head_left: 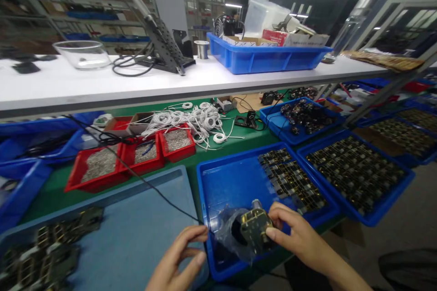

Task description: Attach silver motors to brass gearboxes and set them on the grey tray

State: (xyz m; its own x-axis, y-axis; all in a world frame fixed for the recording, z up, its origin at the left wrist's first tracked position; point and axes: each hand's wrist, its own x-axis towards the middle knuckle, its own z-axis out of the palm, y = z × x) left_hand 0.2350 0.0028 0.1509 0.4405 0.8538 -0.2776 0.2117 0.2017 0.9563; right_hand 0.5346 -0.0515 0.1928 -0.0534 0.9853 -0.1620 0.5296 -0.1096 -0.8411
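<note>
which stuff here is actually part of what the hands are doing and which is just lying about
In hand:
- right hand holding a small circuit board part
- clear plastic bag beside it
- left hand, holding nothing
- blue tray beneath, with matching parts

Lying about:
- red bins of small metal bits
- white wire coils
- glass bowl on the shelf

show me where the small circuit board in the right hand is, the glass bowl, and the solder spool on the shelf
Circuit board (255, 228): head view, on its dark face between the right-hand fingers.
Glass bowl (82, 54): head view, on its clear side wall.
Solder spool (202, 49): head view, on its wound middle.
</note>
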